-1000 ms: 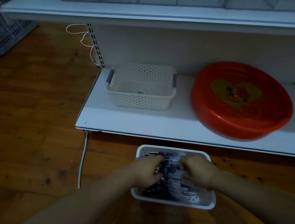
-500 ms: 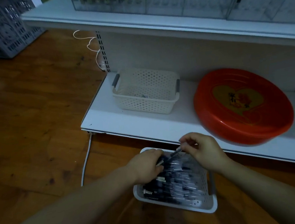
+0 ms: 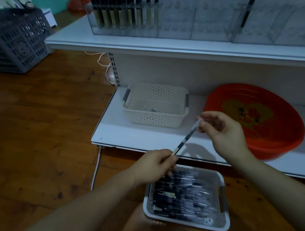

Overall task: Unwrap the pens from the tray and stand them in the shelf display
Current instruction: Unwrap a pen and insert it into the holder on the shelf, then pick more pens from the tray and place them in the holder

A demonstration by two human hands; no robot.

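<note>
Above the tray (image 3: 224, 226), 1 pen (image 3: 184, 140) is pinched at each end by the left hand (image 3: 155, 165) and the right hand (image 3: 220, 128), probably so its clear wrapper can be pulled off.

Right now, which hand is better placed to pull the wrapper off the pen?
Right. The right hand pinches the clear wrapper end at the pen's upper tip, free to pull away. The left hand grips the lower end, above the tray, so it likely serves as the anchor.
</note>
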